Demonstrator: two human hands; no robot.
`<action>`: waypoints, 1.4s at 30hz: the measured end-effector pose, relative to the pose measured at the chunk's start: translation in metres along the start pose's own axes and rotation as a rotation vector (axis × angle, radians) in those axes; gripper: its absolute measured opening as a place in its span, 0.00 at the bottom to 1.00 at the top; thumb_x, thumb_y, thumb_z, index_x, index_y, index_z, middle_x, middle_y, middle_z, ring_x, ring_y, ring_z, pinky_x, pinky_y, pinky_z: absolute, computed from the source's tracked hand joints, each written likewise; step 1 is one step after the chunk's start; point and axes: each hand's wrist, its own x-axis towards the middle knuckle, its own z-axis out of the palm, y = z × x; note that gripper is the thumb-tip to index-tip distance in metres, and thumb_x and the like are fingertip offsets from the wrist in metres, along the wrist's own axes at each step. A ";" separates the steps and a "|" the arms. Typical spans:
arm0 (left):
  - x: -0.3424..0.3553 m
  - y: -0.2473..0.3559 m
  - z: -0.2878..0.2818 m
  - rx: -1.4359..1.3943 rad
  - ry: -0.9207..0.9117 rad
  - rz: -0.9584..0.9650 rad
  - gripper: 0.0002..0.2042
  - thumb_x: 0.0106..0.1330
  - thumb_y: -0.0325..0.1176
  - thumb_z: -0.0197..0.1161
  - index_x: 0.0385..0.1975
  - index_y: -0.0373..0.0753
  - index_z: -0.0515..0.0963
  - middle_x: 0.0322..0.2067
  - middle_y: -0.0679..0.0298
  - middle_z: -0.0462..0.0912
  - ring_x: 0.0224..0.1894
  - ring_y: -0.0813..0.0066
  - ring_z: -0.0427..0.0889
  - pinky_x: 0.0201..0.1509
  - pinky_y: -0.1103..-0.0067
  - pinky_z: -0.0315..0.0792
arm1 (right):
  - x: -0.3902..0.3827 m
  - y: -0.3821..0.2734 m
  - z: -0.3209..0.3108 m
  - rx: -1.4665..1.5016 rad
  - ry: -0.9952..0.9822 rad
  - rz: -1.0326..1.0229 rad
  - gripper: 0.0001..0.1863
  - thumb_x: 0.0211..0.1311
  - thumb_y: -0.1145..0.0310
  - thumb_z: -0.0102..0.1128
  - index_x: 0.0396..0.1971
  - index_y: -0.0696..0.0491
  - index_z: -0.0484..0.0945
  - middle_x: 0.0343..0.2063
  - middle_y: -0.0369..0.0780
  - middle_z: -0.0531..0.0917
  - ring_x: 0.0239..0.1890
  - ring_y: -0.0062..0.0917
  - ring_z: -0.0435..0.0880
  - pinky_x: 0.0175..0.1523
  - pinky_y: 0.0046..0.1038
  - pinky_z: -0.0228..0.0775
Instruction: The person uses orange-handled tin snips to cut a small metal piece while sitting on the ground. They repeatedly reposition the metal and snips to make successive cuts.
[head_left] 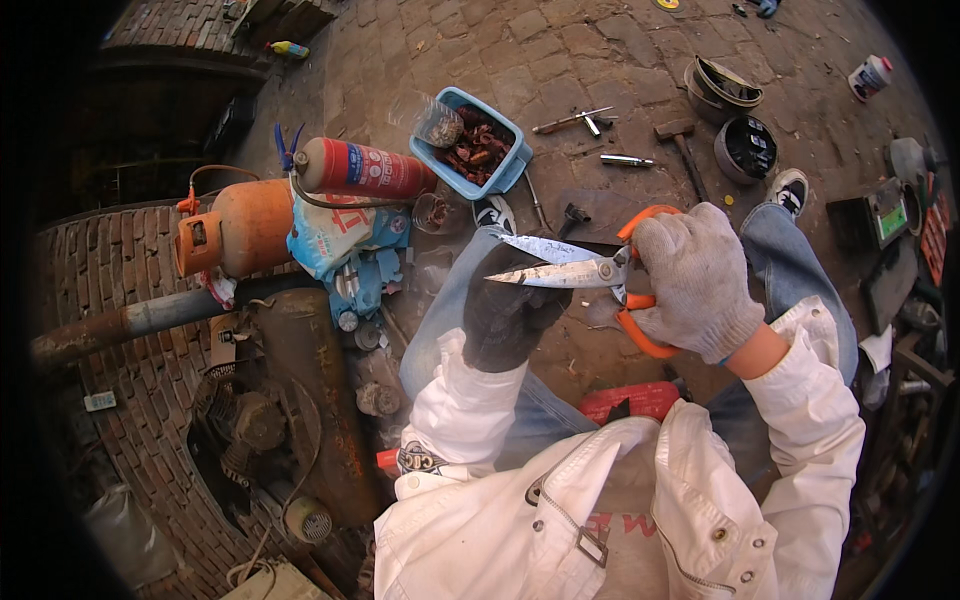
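My right hand, in a light grey knit glove, grips the orange-handled scissors. Their two worn metal blades are spread apart and point left. Just under the blades, my left hand wears a dark glove with its fingers curled in. The blades cover part of that hand, so what it holds, if anything, is hidden. Both hands are above my jeans-clad legs. A red rounded thing lies below them, partly covered by my white jacket.
A blue tub of reddish-brown pieces, a red fire extinguisher and an orange gas cylinder stand left. Ahead lie a hammer and metal tools. Dark round containers and a battery-like black box are right.
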 end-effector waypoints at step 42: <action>0.007 0.004 0.001 1.621 0.115 1.171 0.12 0.44 0.23 0.70 0.30 0.41 0.83 0.33 0.62 0.77 0.30 0.61 0.78 0.31 0.72 0.72 | -0.001 -0.014 -0.011 0.173 -0.372 0.367 0.27 0.51 0.50 0.67 0.42 0.56 0.74 0.30 0.47 0.83 0.33 0.43 0.84 0.41 0.40 0.73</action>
